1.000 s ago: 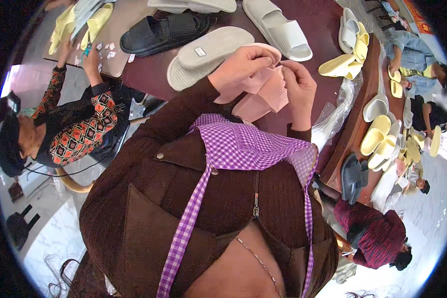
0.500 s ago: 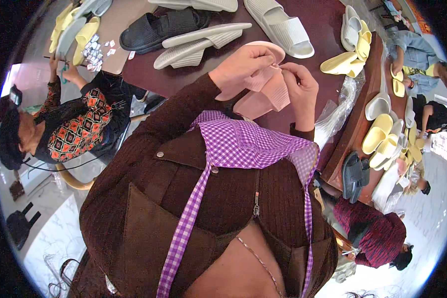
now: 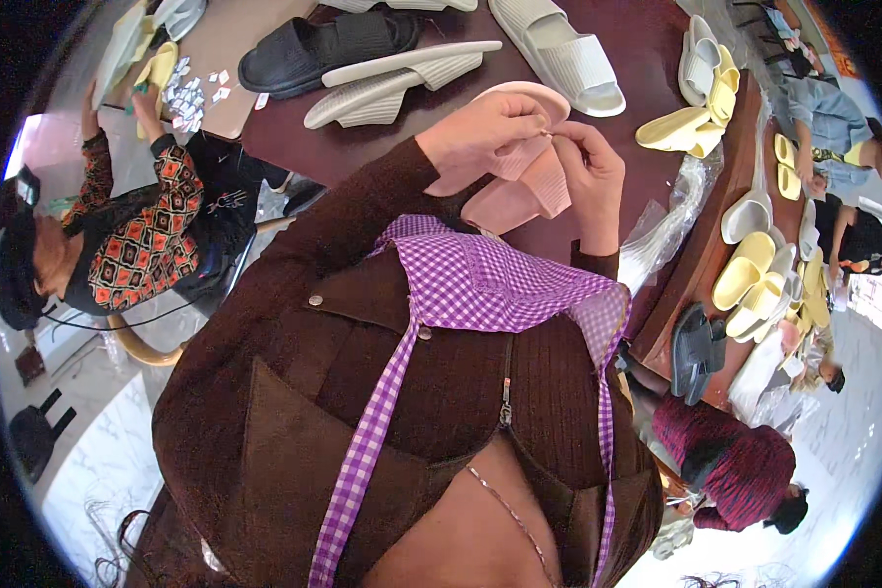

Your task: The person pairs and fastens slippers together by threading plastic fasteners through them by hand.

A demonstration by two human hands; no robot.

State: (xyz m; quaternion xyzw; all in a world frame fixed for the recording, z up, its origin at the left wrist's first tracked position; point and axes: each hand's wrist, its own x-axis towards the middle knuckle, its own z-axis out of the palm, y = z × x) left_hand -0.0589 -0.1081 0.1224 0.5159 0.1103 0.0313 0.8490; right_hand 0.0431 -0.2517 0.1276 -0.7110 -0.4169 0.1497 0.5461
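Note:
A pair of pink slide slippers (image 3: 526, 201) with ribbed straps is held up over the dark red table (image 3: 363, 162). My left hand (image 3: 480, 132) is closed on the pair near the straps, thumb and forefinger pinched together. Against those fingertips, my right hand (image 3: 596, 174) pinches at something tiny beside the strap; I cannot make it out. Just beyond my hands lie a grey slipper pair (image 3: 402, 83), a black pair (image 3: 328, 54) and an off-white pair (image 3: 559, 59).
Yellow slippers (image 3: 696, 122) and a clear plastic bag (image 3: 671, 216) lie at the table's right. Further right, another table holds several yellow, white and dark slippers (image 3: 691, 353). At left, a co-worker (image 3: 147, 240) handles a yellow slipper (image 3: 157, 67) near scattered small white tags (image 3: 186, 98).
My right fingertips have moved slightly left, up against my left ones. The slippers stay almost in place. At left, the co-worker's hands and the slippers there have shifted.

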